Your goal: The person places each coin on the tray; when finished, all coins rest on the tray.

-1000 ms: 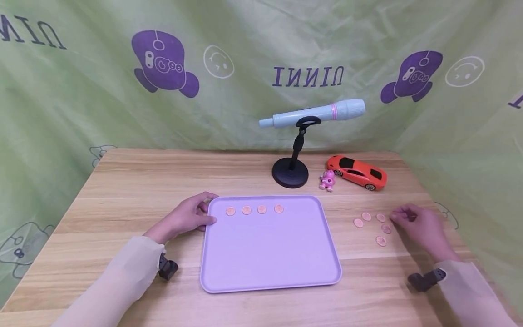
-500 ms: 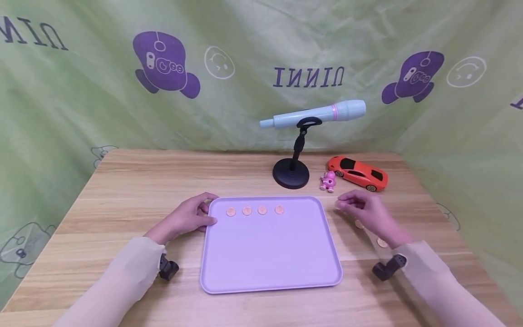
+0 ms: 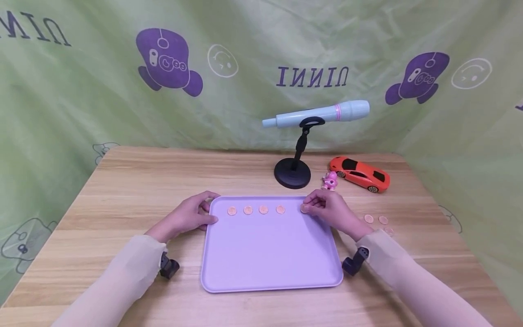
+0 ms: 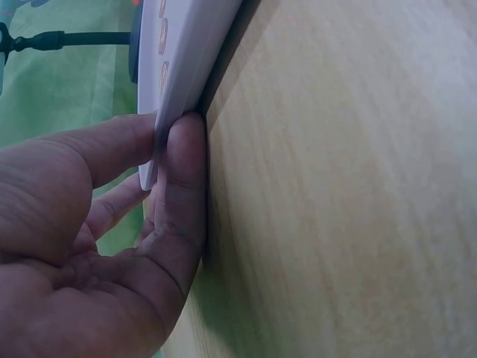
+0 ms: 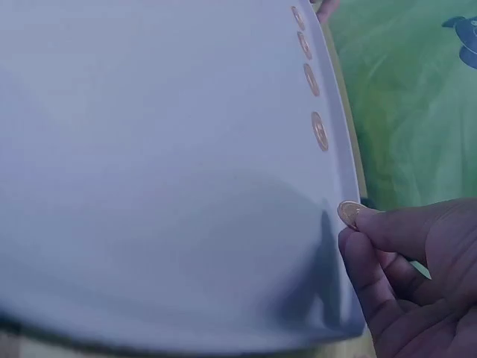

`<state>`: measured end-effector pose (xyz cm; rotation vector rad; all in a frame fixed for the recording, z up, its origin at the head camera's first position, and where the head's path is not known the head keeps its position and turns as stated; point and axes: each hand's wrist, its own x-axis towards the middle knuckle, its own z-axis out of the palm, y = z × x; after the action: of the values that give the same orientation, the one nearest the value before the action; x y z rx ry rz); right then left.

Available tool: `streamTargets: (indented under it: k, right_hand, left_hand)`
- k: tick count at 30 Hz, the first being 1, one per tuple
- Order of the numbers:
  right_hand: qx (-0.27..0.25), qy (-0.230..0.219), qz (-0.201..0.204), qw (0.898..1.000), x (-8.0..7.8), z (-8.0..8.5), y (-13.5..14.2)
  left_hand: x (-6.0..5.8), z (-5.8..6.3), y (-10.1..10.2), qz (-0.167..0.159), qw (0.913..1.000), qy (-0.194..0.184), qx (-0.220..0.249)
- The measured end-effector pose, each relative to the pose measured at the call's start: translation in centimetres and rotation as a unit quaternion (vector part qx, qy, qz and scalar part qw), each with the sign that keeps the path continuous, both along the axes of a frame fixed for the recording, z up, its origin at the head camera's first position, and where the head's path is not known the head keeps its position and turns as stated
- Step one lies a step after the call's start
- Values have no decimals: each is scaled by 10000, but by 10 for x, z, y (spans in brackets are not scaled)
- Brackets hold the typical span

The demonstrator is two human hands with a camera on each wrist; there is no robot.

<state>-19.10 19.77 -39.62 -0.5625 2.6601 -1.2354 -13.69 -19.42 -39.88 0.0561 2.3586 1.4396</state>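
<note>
A purple tray (image 3: 271, 254) lies on the table with several copper coins (image 3: 248, 210) in a row along its far side. My left hand (image 3: 189, 215) grips the tray's far left corner; in the left wrist view the thumb (image 4: 123, 142) is on the rim and a finger (image 4: 186, 153) is beneath it. My right hand (image 3: 328, 210) is over the tray's far right corner. Between its thumb and finger it pinches a coin (image 5: 349, 213), just right of the row. More coins (image 3: 368, 219) lie on the table right of the tray, partly behind the right forearm.
Behind the tray stands a light blue microphone (image 3: 318, 115) on a black stand (image 3: 292, 173). A small pink bear figure (image 3: 330, 179) and an orange toy car (image 3: 360, 174) sit to its right. A green printed curtain (image 3: 229, 113) hangs behind the table.
My right hand has moved left from the loose coins on the right to above the tray's far right corner, carrying a coin. The left hand keeps its hold on the tray.
</note>
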Motion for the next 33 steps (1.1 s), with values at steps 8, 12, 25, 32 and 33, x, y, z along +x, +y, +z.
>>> streamTargets:
  k: [8,12,25,32,33]
  right_hand:
    - [211,298,268,9990,-3,-7,-13]
    - [410,362,288,9981,-5,-6,-14]
    - [643,278,390,9968,-9,-2,-17]
    - [628,387,411,9964,-9,-5,-17]
    - [632,396,412,9964,-9,-5,-17]
  left_hand:
    - [1,1,0,-83,9999,68,124]
    - [0,2,0,-80,9998,51,145]
    - [-3,0,0,-48,10000,43,58]
    - [2,3,1,-73,10000,51,42]
    - [2,3,1,-73,10000,50,32]
